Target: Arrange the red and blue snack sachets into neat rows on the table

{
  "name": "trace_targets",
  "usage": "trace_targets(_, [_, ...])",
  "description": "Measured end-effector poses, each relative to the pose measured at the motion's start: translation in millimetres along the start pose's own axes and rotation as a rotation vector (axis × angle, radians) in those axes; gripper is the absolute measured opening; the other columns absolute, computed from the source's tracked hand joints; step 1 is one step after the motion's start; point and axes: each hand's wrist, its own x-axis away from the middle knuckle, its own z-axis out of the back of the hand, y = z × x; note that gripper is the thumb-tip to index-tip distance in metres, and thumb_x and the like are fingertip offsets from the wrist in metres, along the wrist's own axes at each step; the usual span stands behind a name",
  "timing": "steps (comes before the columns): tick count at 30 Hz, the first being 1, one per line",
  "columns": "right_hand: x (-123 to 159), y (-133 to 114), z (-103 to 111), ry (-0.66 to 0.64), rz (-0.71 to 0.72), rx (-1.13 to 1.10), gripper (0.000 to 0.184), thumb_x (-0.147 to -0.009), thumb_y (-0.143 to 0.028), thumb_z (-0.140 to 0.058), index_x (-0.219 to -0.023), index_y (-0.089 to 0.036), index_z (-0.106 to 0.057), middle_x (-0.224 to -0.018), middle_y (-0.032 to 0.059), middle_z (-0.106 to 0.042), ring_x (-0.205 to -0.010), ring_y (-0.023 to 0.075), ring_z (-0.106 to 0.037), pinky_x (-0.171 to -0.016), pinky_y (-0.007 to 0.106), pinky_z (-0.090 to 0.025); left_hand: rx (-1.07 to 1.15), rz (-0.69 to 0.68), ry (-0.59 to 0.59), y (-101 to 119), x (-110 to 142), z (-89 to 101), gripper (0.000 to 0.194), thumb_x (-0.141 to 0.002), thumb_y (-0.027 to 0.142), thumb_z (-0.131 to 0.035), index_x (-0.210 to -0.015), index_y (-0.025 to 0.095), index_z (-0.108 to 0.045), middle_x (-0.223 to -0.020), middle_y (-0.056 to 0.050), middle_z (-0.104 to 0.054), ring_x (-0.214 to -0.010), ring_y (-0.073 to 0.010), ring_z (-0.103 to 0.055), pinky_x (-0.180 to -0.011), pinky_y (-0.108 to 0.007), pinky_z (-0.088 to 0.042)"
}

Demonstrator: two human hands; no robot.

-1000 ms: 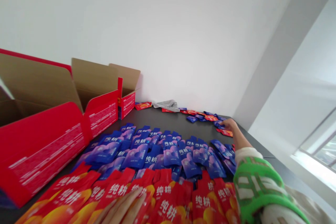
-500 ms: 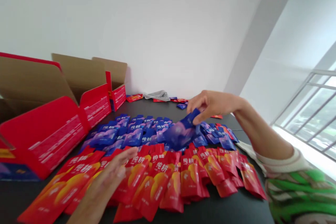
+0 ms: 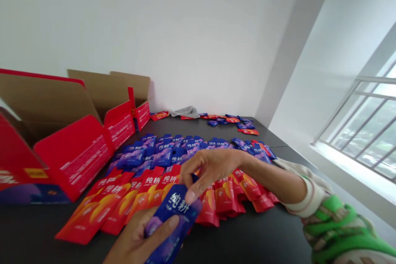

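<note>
The left hand (image 3: pixel 139 231) holds the blue packet (image 3: pixel 185 215) low down and the right hand (image 3: pixel 207 169) pinches its top, above the bench (image 3: pixel 256 231). It looks light, bendy, maybe slippery, so the edges seem best to hold

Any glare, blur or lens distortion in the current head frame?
Head view: window and sill bright, washed out in places; lettering on the blue pouch between left hand and right hand readable; far pouches too small and soft to read; nearest red carton looks wide-angle stretched toward the left edge.
</note>
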Motion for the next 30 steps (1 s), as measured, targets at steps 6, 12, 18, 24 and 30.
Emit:
trace_targets(6, [-5.5, 16.7, -34.4, 0.426, 0.060, -0.265, 0.041, -0.079, -0.040, -0.079, -0.094, -0.016, -0.050, -0.081, -0.0035, -0.050, -0.068, 0.0056, -0.047, -0.061, 0.015, -0.041, -0.015, -0.074, 0.073, -14.1, -10.8, 12.1, 0.050, -0.072, 0.066, -0.077, -0.088, 0.019, -0.067, -0.071, -0.001, -0.063, -0.058, -0.0123, -0.055, -0.051, -0.014, -0.047])
trace_targets(12, [-9.5, 13.6, -52.0, 0.750, 0.084, -0.560, 0.058, -0.067, -0.036, -0.088, -0.105, -0.021, -0.047, -0.083, -0.0041, -0.056, -0.067, 0.0065, -0.052, -0.063, 0.017, -0.046, 0.072, -0.084, 0.096, -12.2, -9.6, 6.2, 0.047, -0.067, 0.060, -0.084, -0.072, 0.017, -0.064, -0.059, 0.003, -0.053, -0.052, -0.0080, -0.046, -0.047, -0.011, -0.042])
trace_targets(18, [-21.7, 29.3, -81.2, 0.812, -0.111, -0.753, 0.051, -0.063, -0.051, -0.086, -0.075, -0.011, -0.058, -0.073, 0.0006, -0.060, -0.064, 0.0085, -0.055, -0.065, 0.020, -0.046, -0.042, -0.078, 0.219, -15.0, -11.0, 4.2, 0.055, -0.064, 0.069, -0.079, -0.070, 0.017, -0.062, -0.063, 0.001, -0.056, -0.058, -0.0115, -0.052, -0.051, -0.014, -0.046])
trace_targets(24, [1.7, 41.9, -46.0, 1.040, -0.035, -0.679, 0.048, -0.064, -0.048, -0.086, -0.068, -0.012, -0.054, -0.067, -0.0008, -0.059, -0.059, 0.0081, -0.053, -0.060, 0.020, -0.044, -0.100, -0.072, 0.028, -16.3, -12.4, 6.3, 0.055, -0.077, 0.073, -0.066, -0.068, 0.018, -0.061, -0.051, 0.000, -0.054, -0.049, -0.0109, -0.051, -0.049, -0.014, -0.042])
trace_targets(30, [65.0, 85.0, 55.5, 1.079, -0.357, -0.477, 0.048, -0.063, -0.045, -0.085, -0.070, -0.014, -0.049, -0.066, -0.0027, -0.055, -0.055, 0.0053, -0.047, -0.054, 0.017, -0.040, -0.031, -0.103, -0.006, -16.7, -20.4, 7.1, 0.054, -0.075, 0.074, -0.068, -0.084, 0.021, -0.062, -0.063, 0.001, -0.059, -0.058, -0.0121, -0.055, -0.055, -0.015, -0.046])
